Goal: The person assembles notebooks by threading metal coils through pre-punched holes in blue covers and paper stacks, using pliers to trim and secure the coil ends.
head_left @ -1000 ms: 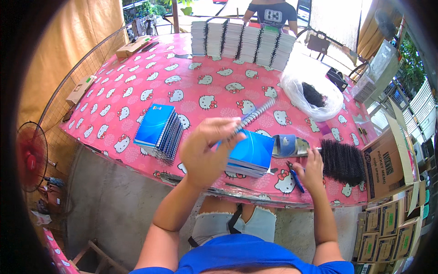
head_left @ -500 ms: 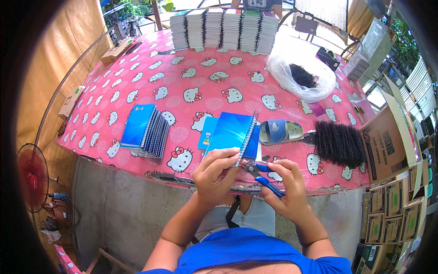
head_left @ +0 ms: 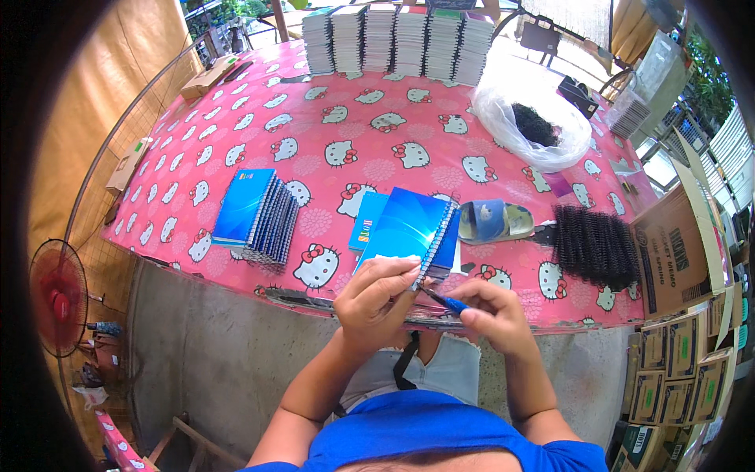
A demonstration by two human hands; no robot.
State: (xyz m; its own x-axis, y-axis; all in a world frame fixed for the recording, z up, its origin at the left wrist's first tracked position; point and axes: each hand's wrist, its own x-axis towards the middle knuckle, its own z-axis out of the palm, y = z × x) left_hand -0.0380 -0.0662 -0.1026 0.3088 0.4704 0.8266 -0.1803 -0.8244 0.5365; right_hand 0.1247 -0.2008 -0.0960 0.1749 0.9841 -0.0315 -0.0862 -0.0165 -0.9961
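Near the table's front edge, my left hand (head_left: 373, 303) is closed on the lower part of a blue spiral notebook (head_left: 405, 228), which is tilted with its coil to the right. In my right hand (head_left: 499, 315) is a pair of blue-handled pliers (head_left: 451, 303), handles squeezed close together, tips at the coil's lower end. What exactly the jaws grip is too small to tell. Beneath the held notebook lie other blue notebooks (head_left: 365, 228), partly covered. To the left stands a stack of blue spiral notebooks (head_left: 245, 208). A blue slipper (head_left: 484, 220) lies right of the held notebook.
Black spiral coils (head_left: 594, 248) lie in a heap at the right, beside an open carton (head_left: 668, 259). Farther back, a clear plastic bag (head_left: 574, 145) holds more black coils. Tall notebook stacks (head_left: 377, 39) line the far edge. A red fan (head_left: 57, 303) stands at left.
The plier handles have closed together and turned in my right hand, with the tips still at the coil's lower end. My left hand keeps its hold. The whole view has shifted slightly.
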